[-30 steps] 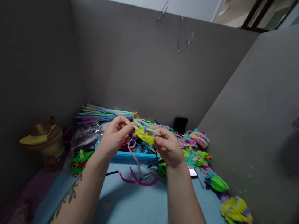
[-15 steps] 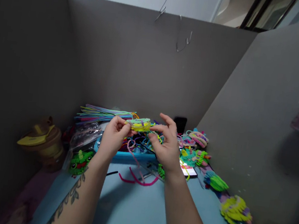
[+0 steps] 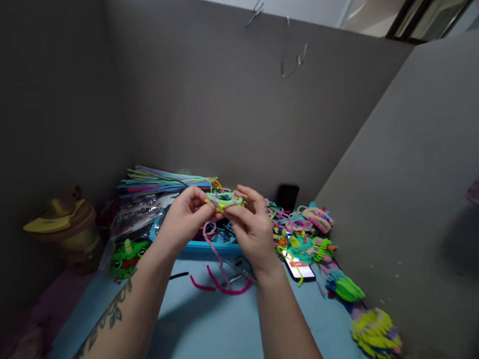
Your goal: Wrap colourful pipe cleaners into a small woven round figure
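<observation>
Between my two hands is a small ring-shaped pipe cleaner piece [image 3: 227, 199], yellow with mint green and a touch of purple. My left hand [image 3: 186, 214] pinches its left side between thumb and fingers. On the other side my right hand [image 3: 253, 225] grips its right edge, thumb below and fingers on top. A pink pipe cleaner [image 3: 215, 250] hangs below, its upper end near the hands; whether it joins the piece I cannot tell. Behind and beneath the hands stands a blue tray [image 3: 208, 249] of coloured pipe cleaner pieces.
Long pipe cleaners [image 3: 164, 180] lie in a bundle at back left. A green plush-like figure [image 3: 127, 258] sits left, near a brown and yellow pot-shaped object [image 3: 68, 227]. To the right are a lit phone [image 3: 301, 268] and fuzzy bundles [image 3: 377, 334]. Magenta pipe cleaners [image 3: 233, 290] lie in front.
My right hand has moved left and closed on the piece; its fingers were spread before. The piece has tilted, so its ring opening now shows.
</observation>
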{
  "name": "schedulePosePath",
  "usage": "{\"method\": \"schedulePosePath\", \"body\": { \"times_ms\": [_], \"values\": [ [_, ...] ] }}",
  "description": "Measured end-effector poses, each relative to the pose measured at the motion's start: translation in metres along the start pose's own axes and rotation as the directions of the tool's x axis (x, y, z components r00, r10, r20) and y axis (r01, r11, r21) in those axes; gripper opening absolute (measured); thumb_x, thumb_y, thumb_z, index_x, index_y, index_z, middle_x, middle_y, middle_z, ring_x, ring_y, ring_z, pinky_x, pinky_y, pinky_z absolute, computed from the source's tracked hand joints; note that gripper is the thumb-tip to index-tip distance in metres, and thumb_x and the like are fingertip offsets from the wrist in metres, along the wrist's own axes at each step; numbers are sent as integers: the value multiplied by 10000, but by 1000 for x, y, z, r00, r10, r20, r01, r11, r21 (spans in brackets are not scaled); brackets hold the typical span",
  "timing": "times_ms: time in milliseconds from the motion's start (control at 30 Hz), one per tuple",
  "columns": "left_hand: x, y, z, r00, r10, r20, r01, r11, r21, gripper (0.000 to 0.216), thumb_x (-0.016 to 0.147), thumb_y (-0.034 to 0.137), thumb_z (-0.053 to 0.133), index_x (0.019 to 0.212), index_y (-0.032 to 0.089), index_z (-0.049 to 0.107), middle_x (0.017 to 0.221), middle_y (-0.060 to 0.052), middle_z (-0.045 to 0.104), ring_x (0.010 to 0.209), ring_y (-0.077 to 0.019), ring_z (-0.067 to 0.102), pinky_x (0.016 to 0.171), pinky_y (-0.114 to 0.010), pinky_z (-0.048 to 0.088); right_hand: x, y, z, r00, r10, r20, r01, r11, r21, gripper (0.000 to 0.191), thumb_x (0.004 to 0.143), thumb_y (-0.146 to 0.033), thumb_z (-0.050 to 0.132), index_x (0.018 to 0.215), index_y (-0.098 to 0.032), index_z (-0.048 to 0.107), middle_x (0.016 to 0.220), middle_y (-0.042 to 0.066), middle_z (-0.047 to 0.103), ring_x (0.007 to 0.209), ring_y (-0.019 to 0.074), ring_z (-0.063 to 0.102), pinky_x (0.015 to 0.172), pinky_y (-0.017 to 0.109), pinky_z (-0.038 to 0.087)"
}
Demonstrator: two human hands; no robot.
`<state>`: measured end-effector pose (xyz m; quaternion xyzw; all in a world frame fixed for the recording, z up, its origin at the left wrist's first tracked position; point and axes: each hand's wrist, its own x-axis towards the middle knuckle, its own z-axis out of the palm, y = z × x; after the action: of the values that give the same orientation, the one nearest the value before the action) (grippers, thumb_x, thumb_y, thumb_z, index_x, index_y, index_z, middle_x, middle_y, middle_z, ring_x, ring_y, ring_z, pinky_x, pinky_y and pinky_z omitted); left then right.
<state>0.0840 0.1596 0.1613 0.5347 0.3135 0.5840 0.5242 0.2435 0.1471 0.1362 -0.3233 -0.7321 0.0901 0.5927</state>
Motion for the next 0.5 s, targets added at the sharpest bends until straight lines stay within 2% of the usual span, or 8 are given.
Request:
{"method": "schedulePosePath", "body": {
  "times_ms": [167,300,400,500],
  "values": [
    [3,-1,1,1000,-9,-22,8,999,-54,263,642,211,742,746,168,505,637,42,630,561,-94,650,581,-189,523,0,-4,1,998,43,-44,-41,998,50,181,865,-194,596,939,-324,698,1399,2,436,1207,220,521,1051,467,439],
    [10,-5,-6,992,-100,-82,79,971,-225,294,606,179,741,765,174,494,638,58,611,540,-73,636,551,-155,517,1,-8,-1,969,124,-215,-96,986,135,219,872,-204,593,1057,-320,619,1365,41,448,1195,218,532,1042,467,436],
    [15,-6,-14,975,-218,-51,188,921,-341,298,566,133,741,743,166,504,622,59,587,525,-55,616,505,-116,494,1,-9,-6,944,139,-298,-118,989,89,118,883,-227,582,964,-289,642,1287,54,497,1166,217,543,1034,457,432],
    [17,-9,-16,970,-243,-15,222,908,-355,317,559,131,755,757,165,511,636,50,604,536,-61,624,505,-118,496,2,-12,-10,954,123,-273,-128,992,-2,105,887,-254,580,930,-284,671,1277,53,506,1190,222,524,1038,457,421]
  ]
}}
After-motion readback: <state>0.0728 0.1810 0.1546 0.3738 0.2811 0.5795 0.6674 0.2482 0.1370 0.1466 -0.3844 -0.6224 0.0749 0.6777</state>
